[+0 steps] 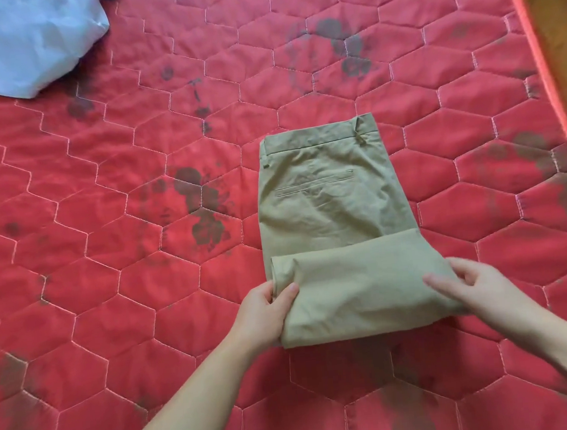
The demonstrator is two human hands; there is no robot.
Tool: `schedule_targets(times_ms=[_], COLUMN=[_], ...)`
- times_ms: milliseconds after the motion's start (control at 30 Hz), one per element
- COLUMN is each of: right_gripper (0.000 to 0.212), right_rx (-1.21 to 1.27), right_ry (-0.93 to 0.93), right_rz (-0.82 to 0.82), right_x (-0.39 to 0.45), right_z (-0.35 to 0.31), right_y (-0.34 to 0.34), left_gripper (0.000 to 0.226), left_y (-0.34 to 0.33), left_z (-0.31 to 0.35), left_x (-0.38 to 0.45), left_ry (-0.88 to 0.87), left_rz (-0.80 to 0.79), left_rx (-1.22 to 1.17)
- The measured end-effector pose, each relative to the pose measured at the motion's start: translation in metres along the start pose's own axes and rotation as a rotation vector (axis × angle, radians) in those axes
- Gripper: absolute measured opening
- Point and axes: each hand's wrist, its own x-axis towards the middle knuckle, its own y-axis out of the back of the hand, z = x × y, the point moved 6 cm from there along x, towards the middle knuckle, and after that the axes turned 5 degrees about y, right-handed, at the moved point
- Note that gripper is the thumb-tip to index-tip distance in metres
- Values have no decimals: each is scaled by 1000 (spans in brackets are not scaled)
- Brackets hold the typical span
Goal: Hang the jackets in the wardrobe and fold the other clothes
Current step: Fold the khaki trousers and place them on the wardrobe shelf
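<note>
A pair of khaki trousers [328, 204] lies partly folded on the red quilted mattress [112, 296], waistband and back pocket at the far end. The leg part is folded up into a thick layer near me. My left hand [266, 313] grips the left edge of that folded layer, thumb on top and fingers underneath. My right hand [474, 288] holds the right edge, with the thumb lying on top of the cloth.
A crumpled light-blue garment [21, 42] lies at the mattress's far left corner. The mattress's orange-piped right edge [545, 68] borders a strip of brown floor [557, 6]. Dark faded prints mark the red fabric.
</note>
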Motion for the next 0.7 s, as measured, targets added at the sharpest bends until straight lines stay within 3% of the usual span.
schedule_targets(times_ms=[100, 267, 400, 467, 600, 700], right_gripper=[24, 18, 5, 8, 31, 32], right_rx=[36, 146, 85, 105, 183, 186], right_ry=[-26, 144, 168, 81, -167, -141], right_rz=[-85, 84, 268, 222, -172, -162], right_x=[-2, 28, 64, 72, 58, 61], right_z=[-1, -43, -52, -39, -16, -29], right_y=[-5, 4, 14, 12, -5, -2], left_gripper=[18, 14, 46, 57, 52, 41], left_y=[0, 23, 24, 14, 8, 15], left_z=[-2, 47, 67, 52, 21, 37], left_x=[-3, 11, 33, 33, 27, 35], left_ry=[-13, -150, -95, 5, 34, -56], left_rz=[-3, 37, -93, -192, -262, -186], left_rx=[-94, -468, -652, -564, -346, -290])
